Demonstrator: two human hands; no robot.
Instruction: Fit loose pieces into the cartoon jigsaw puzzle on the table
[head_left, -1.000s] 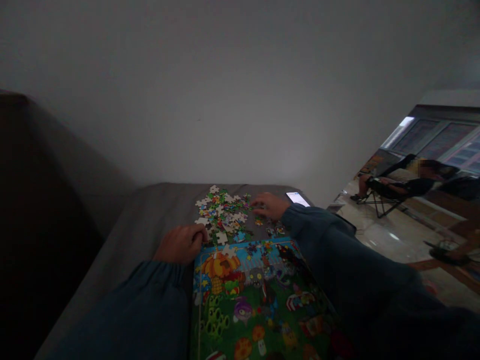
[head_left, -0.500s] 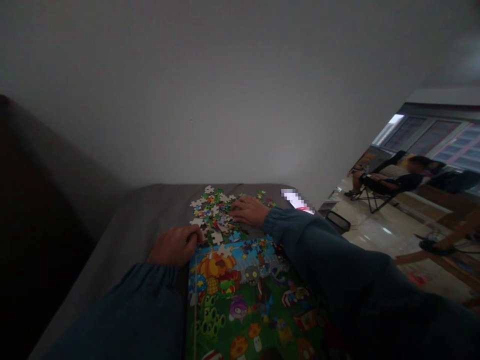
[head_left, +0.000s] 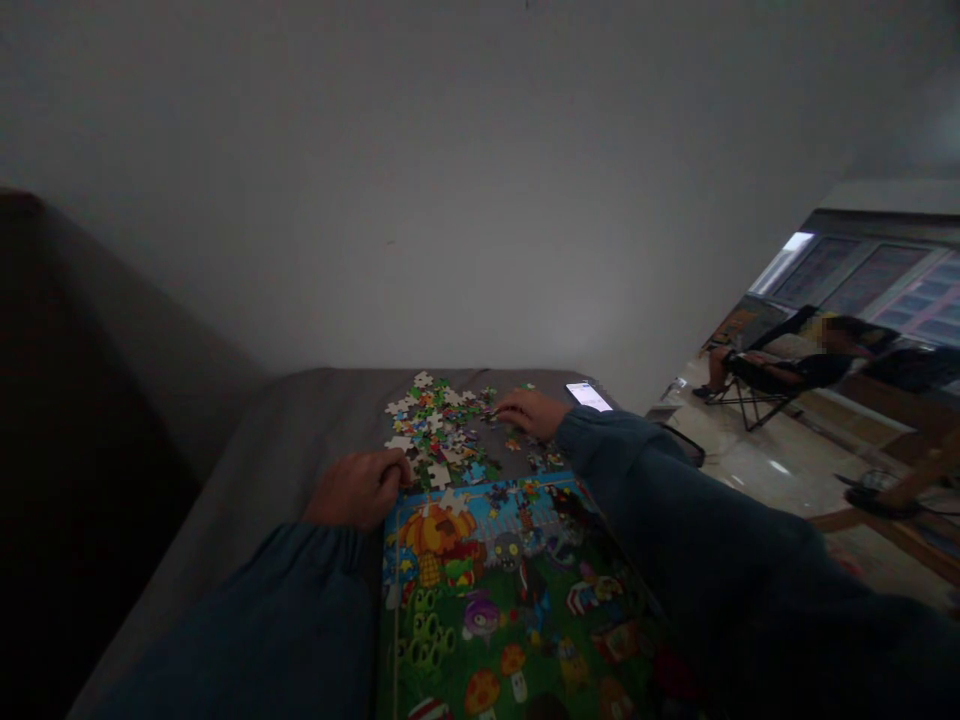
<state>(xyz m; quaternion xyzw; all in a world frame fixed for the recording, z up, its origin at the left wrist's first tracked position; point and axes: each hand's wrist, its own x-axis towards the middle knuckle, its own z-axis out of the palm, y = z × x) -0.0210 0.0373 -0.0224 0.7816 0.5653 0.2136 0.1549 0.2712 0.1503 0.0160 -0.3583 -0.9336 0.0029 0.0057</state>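
A heap of loose jigsaw puzzle pieces, some picture side up and some plain side up, lies on a grey cloth surface. Below it is a colourful cartoon puzzle board with a pumpkin and mushrooms; several loose pieces rest on its top edge. My left hand is curled closed beside the board's top left corner, at the heap's lower edge; anything inside its fingers is hidden. At the heap's right side, my right hand reaches down with fingertips drawn together among scattered pieces. Whatever they pinch is too small to make out.
A lit phone lies at the far right corner of the grey cloth. Behind rises a plain wall. A person sits on a folding chair off to the right, with wooden furniture nearer.
My right hand has drawn back to the right, from over the heap to its right side, uncovering more pieces. My left hand stays by the board's corner. The view has shifted slightly.
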